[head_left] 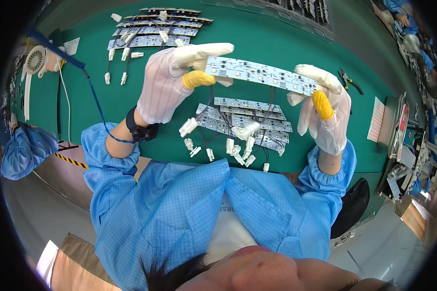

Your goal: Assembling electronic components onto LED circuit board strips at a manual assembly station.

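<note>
Between my two hands a long white LED circuit board (260, 75) is held up above the green mat. My left hand (175, 77), in a striped white glove with a yellow thumb cot, pinches its left end. The right end sits in the grip of my right hand (325, 102), gloved the same way. Dark wires with white connectors (188, 127) hang from the held board. Below it, several similar LED boards (247, 119) lie fanned in a pile, their white connectors (238, 150) toward me.
Another stack of LED boards (153, 31) with wires lies at the far left. Pliers (349, 81) rest on the right, near a sheet of small labels (376, 119). A clear plastic tray (286, 14) stands at the back. A small fan (36, 60) is at left; a blue cord (94, 92) runs to my left wrist.
</note>
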`<state>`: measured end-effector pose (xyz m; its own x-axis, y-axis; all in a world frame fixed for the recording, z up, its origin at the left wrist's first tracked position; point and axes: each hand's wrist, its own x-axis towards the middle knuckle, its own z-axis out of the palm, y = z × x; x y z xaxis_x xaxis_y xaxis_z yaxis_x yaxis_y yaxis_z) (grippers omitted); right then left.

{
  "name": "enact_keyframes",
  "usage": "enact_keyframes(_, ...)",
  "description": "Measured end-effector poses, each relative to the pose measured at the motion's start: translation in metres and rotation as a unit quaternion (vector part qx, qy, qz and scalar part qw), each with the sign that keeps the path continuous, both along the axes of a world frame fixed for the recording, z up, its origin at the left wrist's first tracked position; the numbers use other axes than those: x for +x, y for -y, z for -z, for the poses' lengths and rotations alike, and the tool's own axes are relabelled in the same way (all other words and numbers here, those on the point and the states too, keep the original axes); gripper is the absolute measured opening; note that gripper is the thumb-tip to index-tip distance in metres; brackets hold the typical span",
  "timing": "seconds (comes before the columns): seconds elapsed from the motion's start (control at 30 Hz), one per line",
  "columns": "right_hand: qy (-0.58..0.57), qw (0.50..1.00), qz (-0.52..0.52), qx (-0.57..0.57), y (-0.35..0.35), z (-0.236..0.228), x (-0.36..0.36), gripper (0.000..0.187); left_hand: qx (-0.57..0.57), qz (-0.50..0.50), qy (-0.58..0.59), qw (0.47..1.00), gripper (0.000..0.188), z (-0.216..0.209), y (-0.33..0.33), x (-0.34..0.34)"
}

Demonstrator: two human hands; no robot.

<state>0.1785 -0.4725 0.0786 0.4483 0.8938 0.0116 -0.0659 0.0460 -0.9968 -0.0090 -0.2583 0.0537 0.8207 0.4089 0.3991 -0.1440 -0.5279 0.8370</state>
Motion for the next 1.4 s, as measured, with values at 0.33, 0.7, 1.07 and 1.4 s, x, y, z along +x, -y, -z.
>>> enact_keyframes(0.33, 0.033, 0.999, -0.016, -0.011, -0.002, -0.009, -0.001, 0.055, -0.067, 0.012, 0.001, 0.998, 0.048, 0.005, -0.001, 0.002)
enact_keyframes(0.7, 0.098, 0.993, -0.035, 0.059, -0.001, 0.000, 0.004, 0.058, -0.107, 0.035, -0.054, 0.992, 0.059, 0.006, -0.001, 0.002)
enact_keyframes(1.07, 0.039, 0.998, 0.002, -0.043, -0.006, -0.004, 0.003, 0.068, 0.027, 0.021, 0.019, 0.999, 0.034, -0.005, 0.001, 0.000)
enact_keyframes(1.4, 0.028, 0.999, -0.030, 0.015, -0.005, 0.002, 0.003, 0.049, -0.039, 0.008, 0.030, 0.999, 0.044, 0.005, 0.001, 0.002)
